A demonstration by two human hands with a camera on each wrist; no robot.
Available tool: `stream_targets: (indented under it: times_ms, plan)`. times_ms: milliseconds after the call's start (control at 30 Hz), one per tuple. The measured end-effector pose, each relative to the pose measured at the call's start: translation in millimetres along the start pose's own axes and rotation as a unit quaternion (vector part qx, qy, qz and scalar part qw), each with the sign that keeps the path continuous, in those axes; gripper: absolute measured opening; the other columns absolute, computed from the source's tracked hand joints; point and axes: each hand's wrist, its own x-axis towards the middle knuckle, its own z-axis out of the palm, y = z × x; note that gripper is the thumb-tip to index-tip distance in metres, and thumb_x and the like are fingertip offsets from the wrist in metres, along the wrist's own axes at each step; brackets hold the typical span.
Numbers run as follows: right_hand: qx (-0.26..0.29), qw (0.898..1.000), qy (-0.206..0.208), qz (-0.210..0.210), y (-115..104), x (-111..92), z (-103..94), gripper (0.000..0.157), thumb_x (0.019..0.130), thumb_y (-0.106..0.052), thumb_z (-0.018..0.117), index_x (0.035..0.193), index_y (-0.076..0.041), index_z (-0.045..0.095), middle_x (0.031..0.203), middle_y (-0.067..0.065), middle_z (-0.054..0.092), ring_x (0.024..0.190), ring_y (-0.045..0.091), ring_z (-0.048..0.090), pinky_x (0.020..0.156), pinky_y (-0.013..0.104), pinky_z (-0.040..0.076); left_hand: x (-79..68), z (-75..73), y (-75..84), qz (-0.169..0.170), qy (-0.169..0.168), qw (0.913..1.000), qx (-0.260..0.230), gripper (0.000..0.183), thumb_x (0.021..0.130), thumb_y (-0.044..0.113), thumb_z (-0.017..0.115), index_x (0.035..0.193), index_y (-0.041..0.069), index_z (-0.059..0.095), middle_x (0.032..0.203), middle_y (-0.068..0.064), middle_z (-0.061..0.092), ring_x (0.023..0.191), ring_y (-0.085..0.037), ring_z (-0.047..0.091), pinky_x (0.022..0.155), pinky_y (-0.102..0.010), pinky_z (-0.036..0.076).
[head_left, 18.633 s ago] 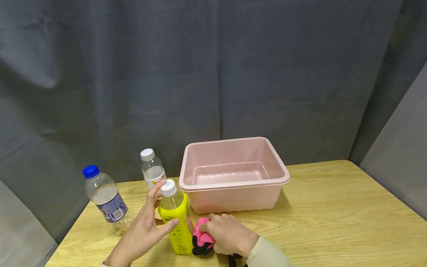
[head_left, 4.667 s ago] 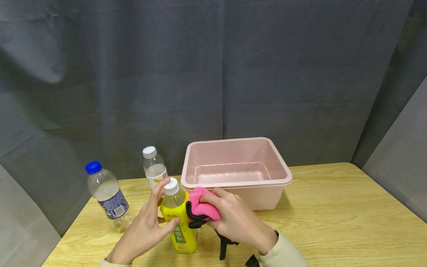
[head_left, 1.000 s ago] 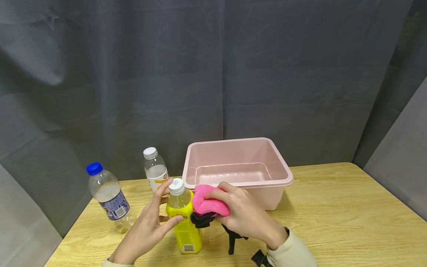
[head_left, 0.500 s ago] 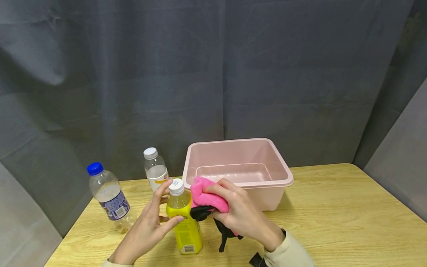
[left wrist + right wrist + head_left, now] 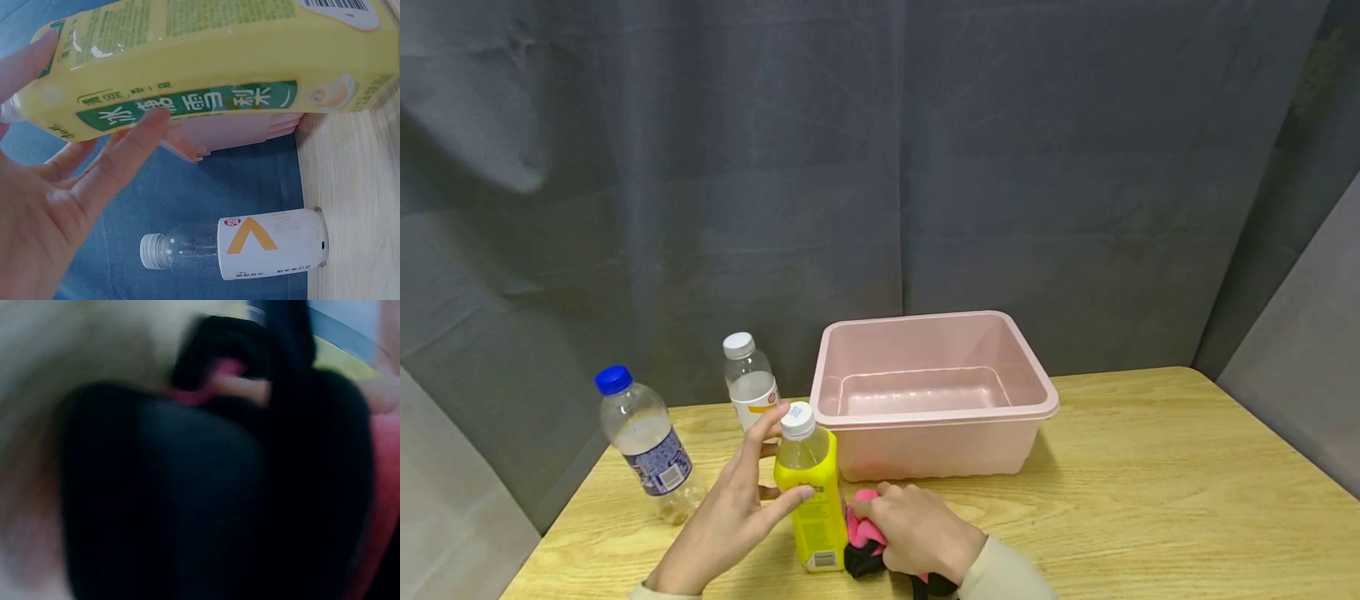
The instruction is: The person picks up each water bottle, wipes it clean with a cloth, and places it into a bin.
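Observation:
My left hand (image 5: 722,521) holds an upright bottle with a yellow sleeve (image 5: 818,521) and white cap, thumb on the front and fingers behind. The left wrist view shows the fingers along the bottle's green label (image 5: 187,103). Low at the bottle's right side, my right hand (image 5: 921,533) grips a bunched pink cloth with black edging (image 5: 862,532). Black parts of it hang out below the hand, near the table. Dark, blurred cloth (image 5: 200,494) fills most of the right wrist view.
Behind my hands stands a pink plastic bin (image 5: 925,446). A clear bottle with a blue cap (image 5: 658,458) stands at the left. Another clear bottle with a white cap (image 5: 751,387) is behind the yellow one. The wooden table (image 5: 1150,475) extends right; a grey curtain (image 5: 775,167) hangs behind.
My right hand and the cloth have moved down along the bottle's right side. Since 4.7 s ago the bottle has turned, from green label to barcode facing me, and shifted slightly right.

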Motion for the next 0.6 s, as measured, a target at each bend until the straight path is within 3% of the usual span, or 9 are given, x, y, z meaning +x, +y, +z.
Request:
stream_targets:
  times_ms: [200,367,467,600]
  plan:
    - [-0.019,1.0,-0.021,0.009,1.9,2.6,8.4,0.042,0.069,-0.003,0.083,0.105,-0.022,0.071,0.086,-0.006,0.057,0.076,0.009,0.052,0.07,0.028,0.048,-0.1,-0.2,-2.0,0.014,0.004,0.9999,-0.006,0.09,0.084,-0.006,0.079,0.154,0.018,0.027,0.153,-0.024,0.038,0.108,-0.039,0.061,0.064,-0.021,0.057]
    - [-0.016,1.0,-0.019,0.002,3.7,1.9,4.3,0.041,0.069,-0.005,0.083,0.104,-0.023,0.07,0.085,-0.006,0.056,0.074,0.01,0.052,0.067,0.029,0.047,-0.1,-0.5,-2.1,-0.002,0.001,1.0,-0.003,0.09,0.084,-0.004,0.079,0.154,0.019,0.027,0.153,-0.023,0.04,0.109,-0.04,0.06,0.065,-0.02,0.057]
    - [-0.02,1.0,0.001,-0.004,4.9,1.2,-1.7,0.039,0.069,-0.008,0.086,0.101,-0.023,0.071,0.083,-0.006,0.055,0.069,0.011,0.052,0.062,0.028,0.046,-0.1,-0.6,-2.0,-0.008,0.0,1.0,-0.003,0.089,0.084,-0.004,0.08,0.153,0.018,0.028,0.153,-0.023,0.04,0.11,-0.041,0.06,0.065,-0.02,0.057]
    - [-0.002,0.998,0.061,-0.015,4.1,-1.2,-16.3,0.037,0.069,-0.01,0.088,0.099,-0.023,0.071,0.082,-0.007,0.052,0.066,0.01,0.05,0.055,0.024,0.043,0.0,-1.0,-1.8,-0.011,-0.002,0.9999,-0.008,0.089,0.084,-0.003,0.08,0.153,0.018,0.028,0.153,-0.023,0.04,0.111,-0.041,0.06,0.065,-0.022,0.057]
